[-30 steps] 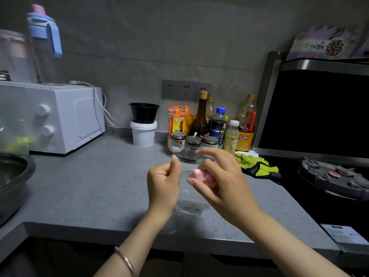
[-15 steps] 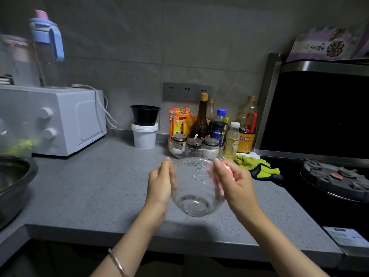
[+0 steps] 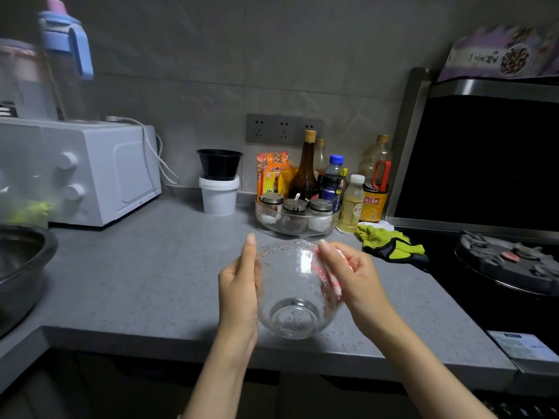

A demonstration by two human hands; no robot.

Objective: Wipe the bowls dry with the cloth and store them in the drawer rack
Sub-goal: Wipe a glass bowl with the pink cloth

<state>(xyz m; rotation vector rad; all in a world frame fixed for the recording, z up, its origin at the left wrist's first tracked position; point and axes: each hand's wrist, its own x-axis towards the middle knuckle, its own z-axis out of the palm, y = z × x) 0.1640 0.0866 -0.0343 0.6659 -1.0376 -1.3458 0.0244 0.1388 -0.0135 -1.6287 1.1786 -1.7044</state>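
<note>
Head view: a clear glass bowl (image 3: 292, 297) is up in the air, just over the front part of the gray counter (image 3: 145, 276). It is tipped, so its round bottom points toward the camera and its rim is on top. It sits between two hands.

The left hand (image 3: 239, 285) is flat on the left side of the glass bowl. Its fingers are straight and point up. The right hand (image 3: 354, 276) is on the right side. Its fingers curl around a pink and white cloth (image 3: 332, 282) and press it on the bowl's wall. The two hands are apart, with the bowl between them.

At the back left stands a white oven (image 3: 99, 173) with two round knobs. Beside it a black bowl (image 3: 219, 163) sits on top of a white tub (image 3: 219, 196). Next comes a glass dish (image 3: 329, 225) with three small jars (image 3: 295, 207) in it. Bottles (image 3: 305, 170) stand behind and beside the dish. A green and black glove (image 3: 390, 243) lies on the counter, to the right of the dish. A dark stove burner (image 3: 508, 261) is at the far right. A metal pot (image 3: 21, 258) is at the left edge. Gray wall plugs (image 3: 284, 130) are on the tile wall.
</note>
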